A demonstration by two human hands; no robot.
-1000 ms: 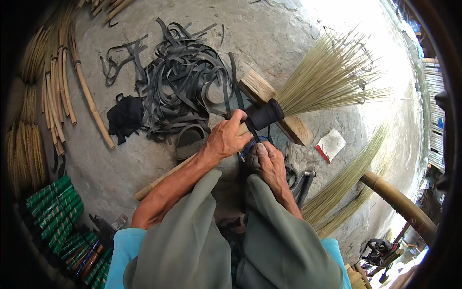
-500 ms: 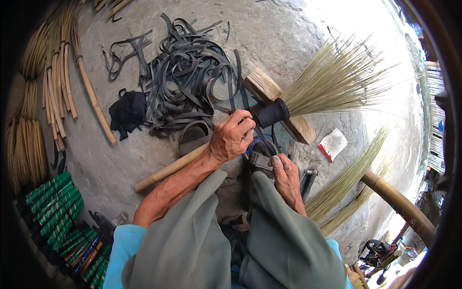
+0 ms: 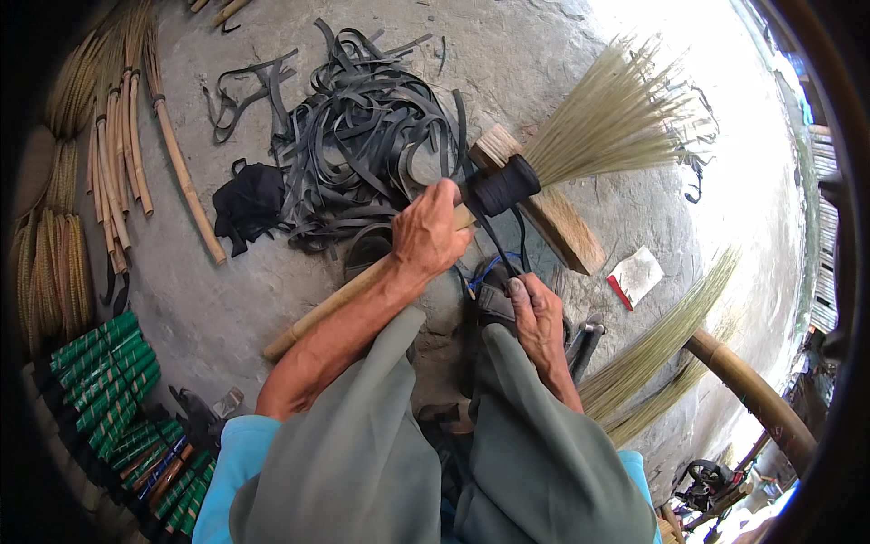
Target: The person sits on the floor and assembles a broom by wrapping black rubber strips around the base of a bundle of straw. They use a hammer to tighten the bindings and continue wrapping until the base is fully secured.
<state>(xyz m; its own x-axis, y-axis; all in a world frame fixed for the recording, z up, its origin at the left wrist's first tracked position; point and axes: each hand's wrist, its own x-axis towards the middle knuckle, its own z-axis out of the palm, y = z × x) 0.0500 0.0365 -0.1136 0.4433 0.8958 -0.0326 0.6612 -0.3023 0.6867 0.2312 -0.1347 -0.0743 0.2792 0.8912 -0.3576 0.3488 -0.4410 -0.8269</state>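
Observation:
A broom with pale bristles (image 3: 603, 118) lies slantwise before me, its neck wound with a thick black rubber binding (image 3: 506, 188). From the binding its bamboo handle (image 3: 313, 322) runs down to the left, partly under my forearm. My left hand (image 3: 428, 228) is closed around the handle just below the binding. A black rubber strip (image 3: 497, 240) stretches from the binding to my right hand (image 3: 536, 313), which pinches it between thumb and fingers above my shoe (image 3: 494, 304). The fingertips of the left hand are partly hidden.
The binding rests by a wooden block (image 3: 571, 240). Beyond my left hand lies a tangled heap of black strips (image 3: 358, 136) beside a black cloth (image 3: 249, 207). Loose bristle bundles (image 3: 662, 340) and a thick bamboo pole (image 3: 757, 394) are at right; green-wrapped handles (image 3: 104, 372) at left.
The broom has turned and its bristles have swung slightly upward. A bit of handle now shows between my left hand and the binding. My right hand still holds the strip, now farther from the binding.

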